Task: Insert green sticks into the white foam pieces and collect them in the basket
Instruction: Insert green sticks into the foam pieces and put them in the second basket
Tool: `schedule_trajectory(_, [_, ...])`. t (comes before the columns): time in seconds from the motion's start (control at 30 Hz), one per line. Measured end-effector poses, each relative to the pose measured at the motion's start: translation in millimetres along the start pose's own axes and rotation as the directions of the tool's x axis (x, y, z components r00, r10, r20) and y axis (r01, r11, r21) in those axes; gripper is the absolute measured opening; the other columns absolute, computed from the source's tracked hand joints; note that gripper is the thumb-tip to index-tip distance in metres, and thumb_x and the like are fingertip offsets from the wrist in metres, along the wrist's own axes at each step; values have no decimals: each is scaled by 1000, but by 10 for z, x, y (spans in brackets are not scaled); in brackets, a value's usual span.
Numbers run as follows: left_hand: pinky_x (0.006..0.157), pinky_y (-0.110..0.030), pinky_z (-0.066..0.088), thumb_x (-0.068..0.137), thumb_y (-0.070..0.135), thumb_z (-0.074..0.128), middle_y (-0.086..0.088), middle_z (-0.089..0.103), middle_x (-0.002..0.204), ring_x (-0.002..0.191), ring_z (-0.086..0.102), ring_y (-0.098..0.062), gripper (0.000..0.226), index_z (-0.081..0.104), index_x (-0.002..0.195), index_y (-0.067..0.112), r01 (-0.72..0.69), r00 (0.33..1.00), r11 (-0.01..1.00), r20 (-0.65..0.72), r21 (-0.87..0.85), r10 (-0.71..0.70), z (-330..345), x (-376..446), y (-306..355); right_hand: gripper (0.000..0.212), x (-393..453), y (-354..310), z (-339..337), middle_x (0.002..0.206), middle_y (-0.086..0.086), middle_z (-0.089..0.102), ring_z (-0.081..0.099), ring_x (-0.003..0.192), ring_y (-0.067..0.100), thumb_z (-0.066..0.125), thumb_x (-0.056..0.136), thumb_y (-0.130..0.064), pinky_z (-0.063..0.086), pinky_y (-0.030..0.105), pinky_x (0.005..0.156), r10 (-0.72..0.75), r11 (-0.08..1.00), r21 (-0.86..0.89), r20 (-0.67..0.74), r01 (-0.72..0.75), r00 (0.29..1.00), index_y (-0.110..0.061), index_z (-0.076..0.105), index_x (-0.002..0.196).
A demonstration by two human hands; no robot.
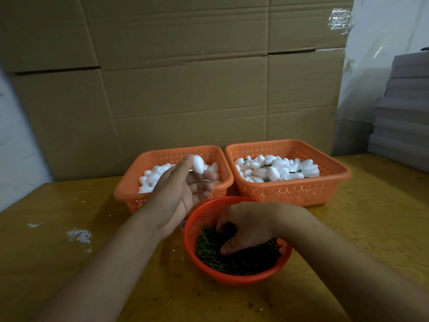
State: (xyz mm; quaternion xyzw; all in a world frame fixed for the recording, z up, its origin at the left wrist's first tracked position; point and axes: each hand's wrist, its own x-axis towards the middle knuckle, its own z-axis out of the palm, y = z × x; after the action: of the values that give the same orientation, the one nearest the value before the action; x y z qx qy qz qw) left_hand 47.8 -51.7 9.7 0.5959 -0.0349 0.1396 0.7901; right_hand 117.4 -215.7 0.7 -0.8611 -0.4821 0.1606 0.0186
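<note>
Observing left hand (178, 194) pinching one white foam piece (198, 165) above the left orange basket (130, 194) of plain foam. Right hand (246, 226) is digging, fingers curled, into green sticks (243, 261) in the round red basket (232, 278). I am noting stick-fitted foam pieces (278, 168) lying in the right orange basket (301, 191) on the table (371, 228).

No readable text, label, brand, number or sign anywhere: none on the cardboard, none on the baskets, none on the table.
</note>
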Motion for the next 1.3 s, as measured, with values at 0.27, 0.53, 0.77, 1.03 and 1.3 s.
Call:
schedule_trajectory(0.27, [60,-23,56,88,46,59,-5,72,82,68,69,-12,33,58,97,14,99,993,989,78,-113,-90,-32,15,20,56,-4,6,-4,136,-2,55,53,121,20,68,88,-50,38,27,85,4,1000,5,-8,-4,1000,-26,55,137])
schedule_trajectory(0.53, [68,-26,57,81,2,73,-4,70,101,88,69,-16,32,64,108,16,34,995,996,98,-80,-26,26,-56,13,57,-12,2,-6,135,-3,55,53,120,20,68,87,-51,39,29,84,4,1000,4,-6,-4,1000,-28,54,137])
schedule_trajectory(0.77, [68,-26,58,72,-1,70,-3,71,100,86,70,-15,42,63,111,13,9,998,998,66,-63,-5,65,-78,24,53,-24,-26,-25,135,-3,55,53,121,19,66,89,-49,39,29,85,-12,1000,-5,4,12,1000,-29,55,137])
schedule_trajectory(1.03, [67,-27,55,80,12,73,0,71,97,83,68,-13,36,66,115,18,15,998,1000,69,-26,-14,29,-62,7,19,-2,-20,-5,100,-7,68,60,92,11,66,93,-33,43,22,69,-53,996,72,-92,60,994,-23,73,107])
schedule_trajectory(1.3, [64,-25,55,79,19,77,0,73,100,80,67,-12,35,68,113,22,22,999,999,50,-23,-21,29,-61,19,34,-57,90,-66,122,-7,63,57,110,14,70,89,-35,45,26,82,-3,1000,18,-56,4,998,-31,66,123])
